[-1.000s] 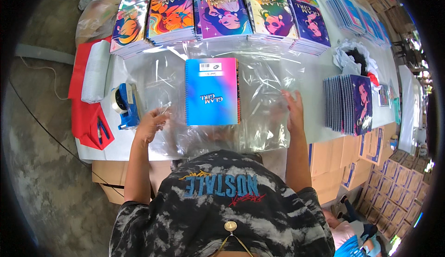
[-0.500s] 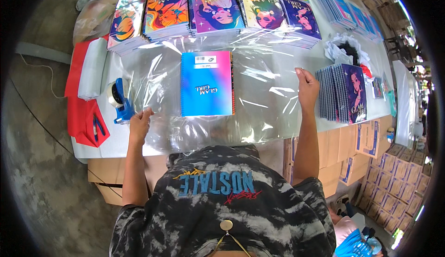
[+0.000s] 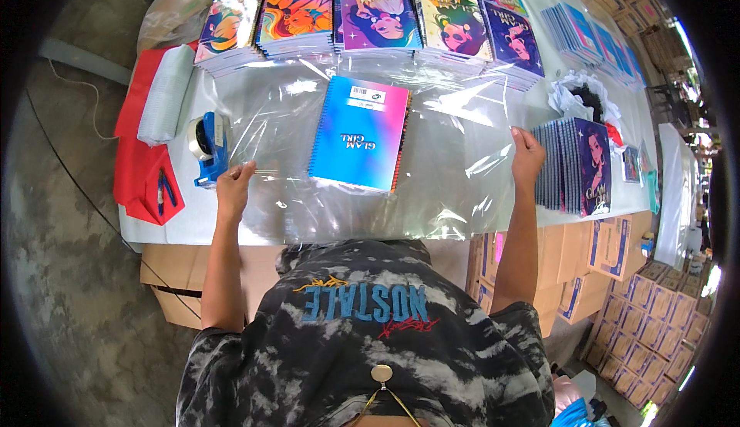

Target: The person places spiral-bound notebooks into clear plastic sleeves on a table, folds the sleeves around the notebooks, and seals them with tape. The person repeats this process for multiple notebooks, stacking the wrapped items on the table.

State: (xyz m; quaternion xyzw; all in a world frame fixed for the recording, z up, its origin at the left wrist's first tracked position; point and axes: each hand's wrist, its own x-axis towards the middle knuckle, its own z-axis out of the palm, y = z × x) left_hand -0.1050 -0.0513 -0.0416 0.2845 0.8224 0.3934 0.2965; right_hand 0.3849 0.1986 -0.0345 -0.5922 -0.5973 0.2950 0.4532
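A sheet of clear plastic film [image 3: 455, 169] is spread over the table in front of me. On it lies a spiral notebook [image 3: 361, 136] with a blue-and-pink cover, set slightly aslant. My left hand [image 3: 234, 188] is closed in a pinch on the film's left side, just right of a blue tape dispenser [image 3: 218, 146]. At the film's right side, my right hand [image 3: 527, 155] also pinches its edge, thumb and fingers together. Close beside that hand stands a stack of dark spiral notebooks [image 3: 572, 169].
Stacks of colourful notebooks [image 3: 378, 18] line the far side. Blue notebooks [image 3: 574, 34] and crumpled white plastic [image 3: 566, 95] are at the right. A red cloth pouch [image 3: 150, 188] with pens and a white roll [image 3: 166, 95] lie left. Cardboard boxes [image 3: 566, 250] sit below the table.
The notebook now lies more aslant, its far end leaning right. My hands have spread slightly farther apart, both still pinching the film. The whole view has shifted a little.
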